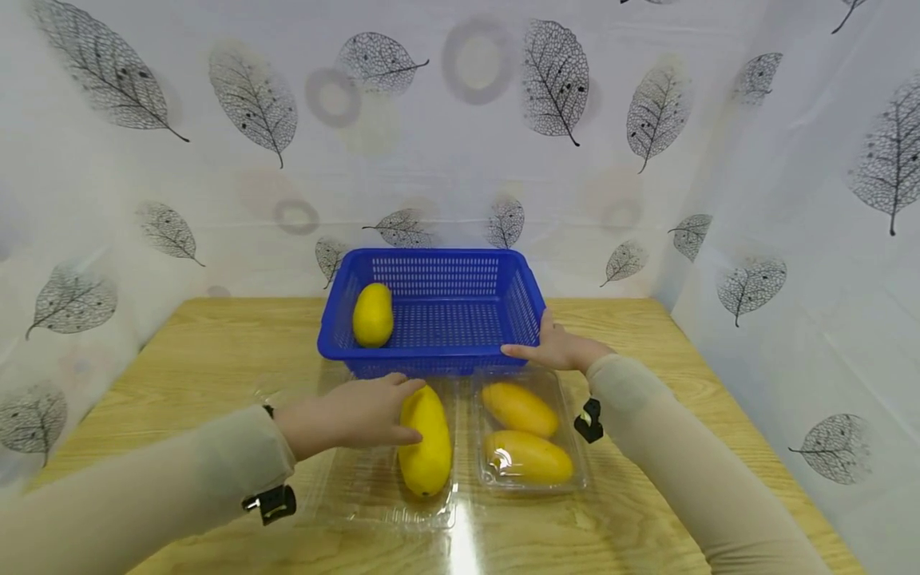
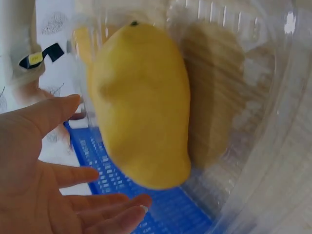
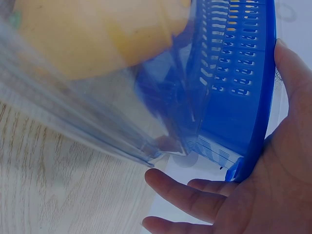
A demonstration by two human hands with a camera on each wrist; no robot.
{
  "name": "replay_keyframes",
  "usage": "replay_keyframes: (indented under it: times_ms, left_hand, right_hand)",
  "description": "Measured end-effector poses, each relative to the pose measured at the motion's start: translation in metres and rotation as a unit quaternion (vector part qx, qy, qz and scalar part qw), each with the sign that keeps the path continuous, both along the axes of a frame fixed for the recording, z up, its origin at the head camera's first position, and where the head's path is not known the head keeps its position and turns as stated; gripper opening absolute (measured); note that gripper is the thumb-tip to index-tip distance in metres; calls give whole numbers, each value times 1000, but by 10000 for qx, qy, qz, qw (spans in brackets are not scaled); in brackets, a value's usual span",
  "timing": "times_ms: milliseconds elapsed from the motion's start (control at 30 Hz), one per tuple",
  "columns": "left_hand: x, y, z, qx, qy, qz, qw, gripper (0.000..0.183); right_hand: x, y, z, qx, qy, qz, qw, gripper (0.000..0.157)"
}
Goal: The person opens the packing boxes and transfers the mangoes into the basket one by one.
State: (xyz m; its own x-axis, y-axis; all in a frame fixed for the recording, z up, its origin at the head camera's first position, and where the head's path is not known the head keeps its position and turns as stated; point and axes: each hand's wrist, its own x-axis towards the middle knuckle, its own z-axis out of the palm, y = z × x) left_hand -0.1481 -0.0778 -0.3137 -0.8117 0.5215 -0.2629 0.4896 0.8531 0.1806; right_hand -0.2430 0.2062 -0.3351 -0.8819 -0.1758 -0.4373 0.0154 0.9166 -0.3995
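A yellow mango [image 1: 426, 444] lies lengthwise in a clear plastic box [image 1: 352, 487] at the front middle. Beside it, my left hand [image 1: 352, 415] reaches over the box, fingers spread and loosely bent. In the left wrist view, the thumb and fingers [image 2: 112, 200] stand apart along the mango's side, not gripping it. My right hand [image 1: 564, 348] is at the front right corner of a blue plastic basket [image 1: 431, 353], its palm against the rim. Straight fingers [image 3: 187, 197] extend past that corner in the right wrist view. Another mango [image 1: 373, 315] sits at the basket's left end.
A second clear box [image 1: 578, 471] with two mangoes [image 1: 528, 457] stands right of the first, close in front of the basket. All rest on a wooden table [image 1: 237, 343]. Behind and at the sides hangs a white curtain [image 1: 446, 176] with leaf prints.
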Motion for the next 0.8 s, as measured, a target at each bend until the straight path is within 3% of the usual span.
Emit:
replay_keyframes:
  times_ms: [133, 433, 800]
  left_hand:
    - [7, 6, -8, -133, 134, -35, 9998, 80]
    - [14, 16, -23, -494, 555, -484, 9961, 85]
    - [13, 18, -27, -496, 650, -342, 9961, 82]
  right_hand:
    - [0, 0, 0, -99, 76, 22, 9999, 120]
    - [0, 1, 0, -118, 105, 23, 9999, 120]
    - [1, 0, 1, -175, 80, 28, 9998, 119]
